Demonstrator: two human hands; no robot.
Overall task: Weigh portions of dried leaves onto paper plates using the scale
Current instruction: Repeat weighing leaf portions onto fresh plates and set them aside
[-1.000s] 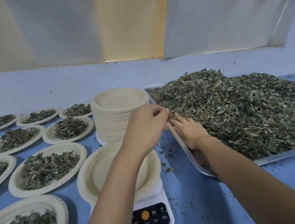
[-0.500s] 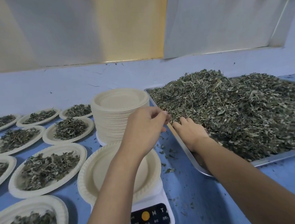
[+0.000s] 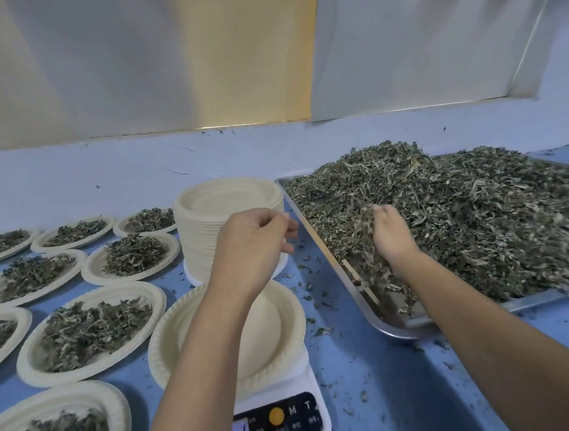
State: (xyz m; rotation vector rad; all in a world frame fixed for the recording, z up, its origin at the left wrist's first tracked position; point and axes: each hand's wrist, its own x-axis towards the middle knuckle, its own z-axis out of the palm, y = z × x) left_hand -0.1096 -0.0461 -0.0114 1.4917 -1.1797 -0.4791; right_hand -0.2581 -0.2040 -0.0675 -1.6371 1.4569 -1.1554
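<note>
Gripping a clump of dried green leaves (image 3: 367,235), the right hand (image 3: 393,240) hangs over the steel tray (image 3: 370,311). The empty cream paper plate (image 3: 169,332) on the white scale (image 3: 294,417) lies to its left and nearer, under the loosely curled, empty left hand (image 3: 254,245).

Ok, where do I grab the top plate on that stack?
Pinch the flared rim of the top plate at its left edge, coming from above-left. The stack nests tightly, so only that rim sticks out, and the left hand blocks the near right side.
</note>
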